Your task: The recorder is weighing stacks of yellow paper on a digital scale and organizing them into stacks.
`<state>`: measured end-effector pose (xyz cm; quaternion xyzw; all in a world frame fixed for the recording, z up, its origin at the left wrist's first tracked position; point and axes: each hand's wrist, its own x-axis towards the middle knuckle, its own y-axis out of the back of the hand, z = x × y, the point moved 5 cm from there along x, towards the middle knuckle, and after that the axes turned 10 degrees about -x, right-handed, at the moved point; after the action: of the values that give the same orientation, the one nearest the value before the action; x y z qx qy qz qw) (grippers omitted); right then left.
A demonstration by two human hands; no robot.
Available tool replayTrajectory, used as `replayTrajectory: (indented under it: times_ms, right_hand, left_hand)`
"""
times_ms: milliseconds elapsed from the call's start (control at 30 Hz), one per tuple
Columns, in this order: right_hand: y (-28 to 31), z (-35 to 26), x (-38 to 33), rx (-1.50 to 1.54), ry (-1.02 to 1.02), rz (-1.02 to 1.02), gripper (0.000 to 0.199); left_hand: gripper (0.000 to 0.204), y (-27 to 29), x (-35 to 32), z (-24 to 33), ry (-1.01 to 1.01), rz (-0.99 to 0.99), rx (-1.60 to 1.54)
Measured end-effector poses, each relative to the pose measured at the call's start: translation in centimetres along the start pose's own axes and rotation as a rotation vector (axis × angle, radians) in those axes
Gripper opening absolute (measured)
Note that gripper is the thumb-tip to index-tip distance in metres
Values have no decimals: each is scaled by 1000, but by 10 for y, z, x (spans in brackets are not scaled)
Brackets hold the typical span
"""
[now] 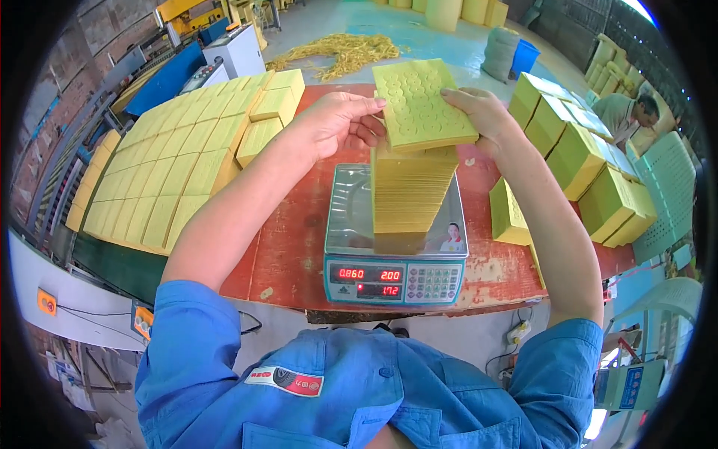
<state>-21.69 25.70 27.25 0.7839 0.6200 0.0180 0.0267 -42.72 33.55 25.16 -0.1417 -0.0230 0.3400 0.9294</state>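
A tall stack of yellow paper sheets (411,198) stands on the metal pan (348,217) of a teal digital scale (395,278). Over its top is a thin bundle of yellow paper (422,105), its face pressed with rows of round marks and slightly turned against the stack. My left hand (340,126) is closed at the bundle's left edge, thumb on the edge and other fingers curled beside it. Gripping the right edge is my right hand (482,116), thumb on top and its other fingers mostly hidden. Whether the bundle rests on the stack or is lifted, I cannot tell.
The scale stands on a worn red table (288,224). Many yellow paper blocks (164,165) are piled at left. More blocks (576,161) stand at right, near a person (628,116) bending down. Yellow strips (336,54) lie heaped on the floor beyond, left of a blue bin (526,58).
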Motion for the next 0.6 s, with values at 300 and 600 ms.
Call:
replayTrajectory:
  times_ms: [300,600]
  right_hand:
    - [12,23,17,-122,-30,31,32]
    - [17,24,6,-282,-16,81,20]
  left_hand:
    - [20,13,10,-16,37,91,15]
    - [22,13,12,-14,35,121,74]
